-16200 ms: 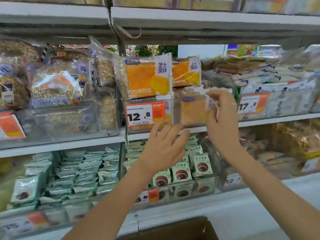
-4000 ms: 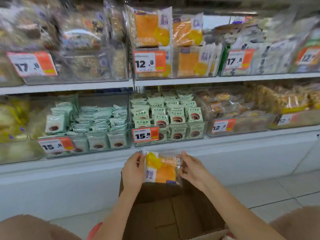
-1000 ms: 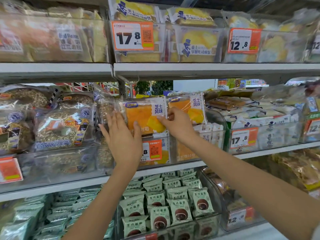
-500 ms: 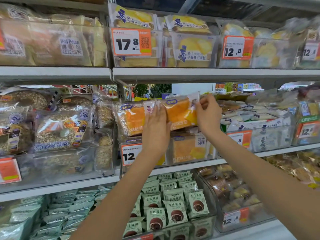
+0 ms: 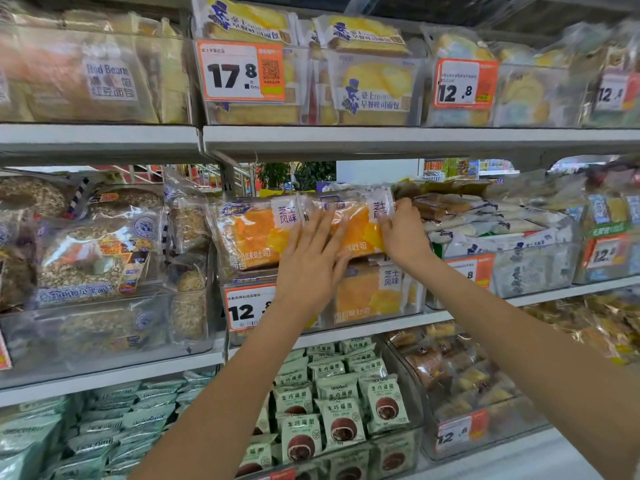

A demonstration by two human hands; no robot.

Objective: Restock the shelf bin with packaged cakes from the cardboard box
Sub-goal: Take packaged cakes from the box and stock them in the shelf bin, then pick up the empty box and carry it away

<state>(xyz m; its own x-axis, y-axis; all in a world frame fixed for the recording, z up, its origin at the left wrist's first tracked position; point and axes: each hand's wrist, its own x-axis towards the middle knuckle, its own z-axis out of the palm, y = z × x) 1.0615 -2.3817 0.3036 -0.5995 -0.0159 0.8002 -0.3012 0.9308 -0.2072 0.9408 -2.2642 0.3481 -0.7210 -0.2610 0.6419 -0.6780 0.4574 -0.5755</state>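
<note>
Orange cake in a clear wrapper, the right pack (image 5: 349,226), is pinched at its right edge by the curled fingers of the right hand (image 5: 403,235), close to the white label at the pack's upper right corner. The left hand (image 5: 311,261) is laid flat against the same pack's front, fingers straight and spread, nothing being clasped by it. The pack is held upright at the top of the clear bin (image 5: 408,306), above the bin's front wall and toward its right side. A left pack (image 5: 252,233) of the same kind is stood just beside it, the two wrappers touching near the bin's middle. Lower packs are seen through the bin's front wall, where a price tag (image 5: 247,306) marked 12 is fixed at the left corner, partly covered by the left forearm. The bin is set on the middle shelf (image 5: 381,327), at its front edge. Oat-topped loaves (image 5: 93,261) are kept in the bin to the left. Green snack packs (image 5: 332,410) are ranked on the shelf below, and yellow bread packs (image 5: 374,91) on the shelf above.
</note>
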